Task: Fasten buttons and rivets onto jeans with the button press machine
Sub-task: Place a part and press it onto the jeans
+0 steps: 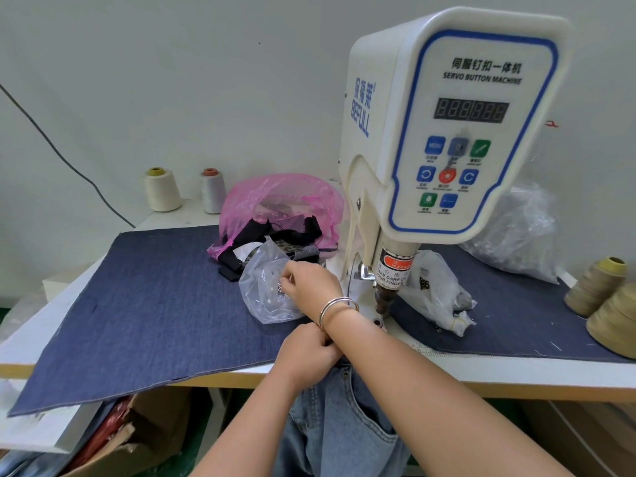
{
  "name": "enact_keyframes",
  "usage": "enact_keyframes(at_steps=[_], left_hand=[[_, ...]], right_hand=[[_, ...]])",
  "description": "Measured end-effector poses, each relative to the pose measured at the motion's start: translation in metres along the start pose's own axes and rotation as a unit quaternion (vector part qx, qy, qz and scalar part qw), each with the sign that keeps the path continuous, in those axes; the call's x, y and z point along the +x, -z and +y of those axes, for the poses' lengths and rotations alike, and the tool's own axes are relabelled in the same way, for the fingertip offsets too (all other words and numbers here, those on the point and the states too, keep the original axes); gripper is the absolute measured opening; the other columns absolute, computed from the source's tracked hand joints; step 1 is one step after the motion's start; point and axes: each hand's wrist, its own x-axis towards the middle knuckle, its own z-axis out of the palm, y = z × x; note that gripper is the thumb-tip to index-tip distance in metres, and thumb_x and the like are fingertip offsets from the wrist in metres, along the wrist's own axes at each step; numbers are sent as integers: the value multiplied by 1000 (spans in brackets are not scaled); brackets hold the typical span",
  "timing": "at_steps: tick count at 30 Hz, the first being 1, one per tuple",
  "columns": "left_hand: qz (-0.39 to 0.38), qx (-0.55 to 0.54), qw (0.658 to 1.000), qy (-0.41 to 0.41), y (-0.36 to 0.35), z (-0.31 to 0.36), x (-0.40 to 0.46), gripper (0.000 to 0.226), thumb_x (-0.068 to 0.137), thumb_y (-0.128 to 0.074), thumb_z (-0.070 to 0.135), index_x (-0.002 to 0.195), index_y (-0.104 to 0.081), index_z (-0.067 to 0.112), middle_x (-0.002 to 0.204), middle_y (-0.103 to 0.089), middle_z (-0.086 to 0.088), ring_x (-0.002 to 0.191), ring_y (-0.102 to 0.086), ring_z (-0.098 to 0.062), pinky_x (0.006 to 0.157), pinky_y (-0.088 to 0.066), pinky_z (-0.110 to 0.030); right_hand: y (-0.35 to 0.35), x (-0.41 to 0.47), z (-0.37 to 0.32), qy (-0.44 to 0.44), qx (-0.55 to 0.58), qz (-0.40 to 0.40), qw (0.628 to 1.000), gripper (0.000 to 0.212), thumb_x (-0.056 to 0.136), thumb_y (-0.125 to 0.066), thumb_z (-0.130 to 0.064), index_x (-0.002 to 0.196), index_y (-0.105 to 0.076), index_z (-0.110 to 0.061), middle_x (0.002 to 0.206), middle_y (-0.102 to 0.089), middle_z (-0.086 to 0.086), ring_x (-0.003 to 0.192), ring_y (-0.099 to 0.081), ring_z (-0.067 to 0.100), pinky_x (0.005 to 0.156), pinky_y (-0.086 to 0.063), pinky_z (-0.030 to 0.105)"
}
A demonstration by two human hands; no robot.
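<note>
My right hand [308,285], with bracelets on its wrist, reaches across into a clear plastic bag [263,287] of small metal buttons and pinches one at its fingertips. My left hand [308,352] lies under the right forearm at the table's front edge, fingers curled on the top of the light blue jeans [339,421] that hang down from the edge. The white servo button machine [444,132] stands just right of my hands, its press head [385,297] above the lower die [378,321].
Dark denim cloth [148,304] covers the table. A pink bag [282,208] of black scraps sits behind the clear bag. Other clear bags [437,290] lie right of the machine. Thread cones stand at the back left [161,189] and far right [605,304]. A cardboard box [137,438] sits below.
</note>
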Motion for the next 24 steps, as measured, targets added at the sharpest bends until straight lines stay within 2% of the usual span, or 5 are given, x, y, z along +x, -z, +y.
enact_keyframes(at_steps=[12, 16, 19, 21, 24], left_hand=[[-15, -8, 1000, -18, 2, 1, 1, 32, 70, -50, 37, 47, -39, 17, 45, -34, 4, 51, -28, -13, 55, -26, -32], [-10, -68, 998, -8, 2, -1, -1, 32, 68, -54, 41, 56, -47, 11, 52, -46, 2, 56, -37, -15, 58, -34, -35], [-3, -61, 998, -30, 4, 2, -2, 14, 71, -49, 28, 70, -62, 22, 70, -66, 0, 69, -59, -19, 66, -50, -46], [-16, -56, 997, -44, 3, 3, -3, 18, 76, -51, 31, 62, -61, 37, 67, -64, 9, 68, -59, -13, 68, -49, -39], [-10, -48, 998, -48, 2, 2, -3, 34, 85, -57, 41, 52, -52, 33, 55, -47, 9, 59, -43, -10, 64, -36, -33]], right_hand=[[-6, 0, 14, -100, 238, 52, 965, 13, 89, -60, -32, 84, -66, -22, 82, -67, -6, 79, -61, 14, 76, -50, 32], [17, -40, 1, -27, 331, 143, 932, 12, 87, -62, -23, 79, -69, -18, 66, -61, -16, 64, -54, -2, 65, -44, 14], [25, -107, -1, 15, 343, 167, 924, 9, 81, -63, -32, 74, -67, -35, 73, -66, -18, 72, -60, -1, 66, -42, 7], [24, -149, 13, -23, 367, 193, 910, 13, 83, -65, -30, 75, -66, -39, 78, -69, -17, 74, -63, 1, 67, -45, 9], [27, -174, 47, -133, 397, 254, 872, 21, 87, -67, -14, 78, -69, -33, 78, -71, -15, 72, -65, 0, 67, -49, 13]])
